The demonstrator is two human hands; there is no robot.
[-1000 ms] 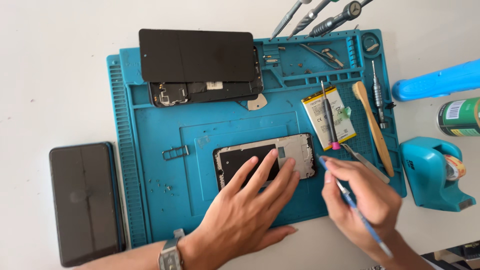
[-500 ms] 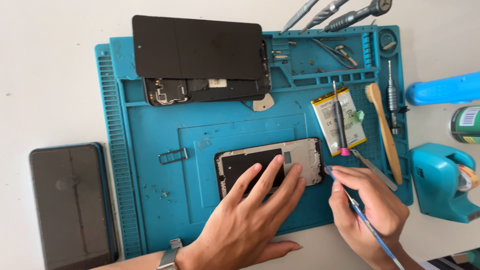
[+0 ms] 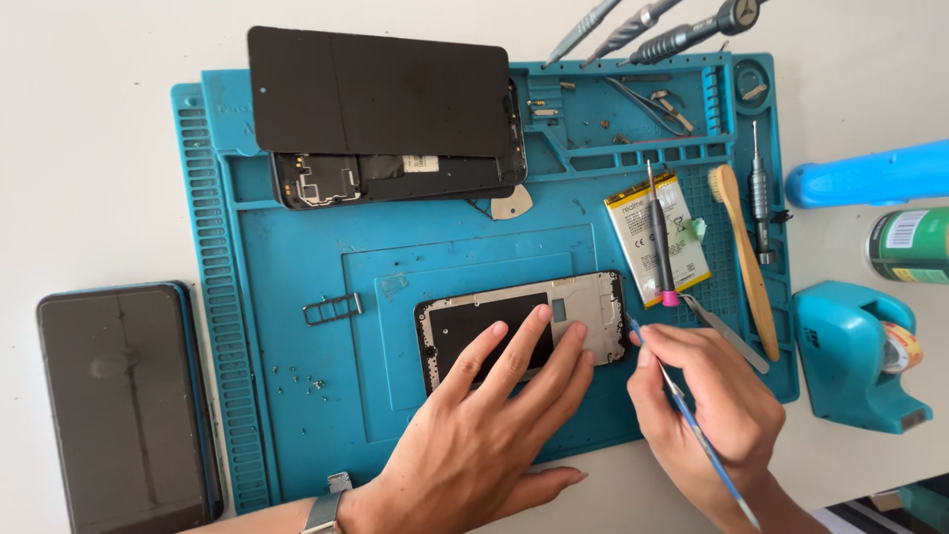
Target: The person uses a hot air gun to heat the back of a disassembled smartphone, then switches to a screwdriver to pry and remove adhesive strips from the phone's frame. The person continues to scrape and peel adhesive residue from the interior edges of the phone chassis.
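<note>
Opened phone frame [image 3: 524, 321] lies flat on the blue mat, thin blue-handled tool [image 3: 692, 425] at its right edge

- A black screen panel [image 3: 381, 91] lies face down across the far left part of the blue work mat [image 3: 297, 396], a rectangle overhanging the mat's far edge.
- A dark phone [image 3: 124, 405] with its screen off lies on the table off the mat's left edge, near the front corner.
- A battery's label [image 3: 682, 222], white and yellow, sits towards the mat's right edge.
- A green can [image 3: 911, 245] at the table's right edge carries a white barcode label [image 3: 900, 229].
- A phone frame [image 3: 524, 321] with a black rectangular panel lies mid-mat under the left hand [image 3: 474, 445].
</note>
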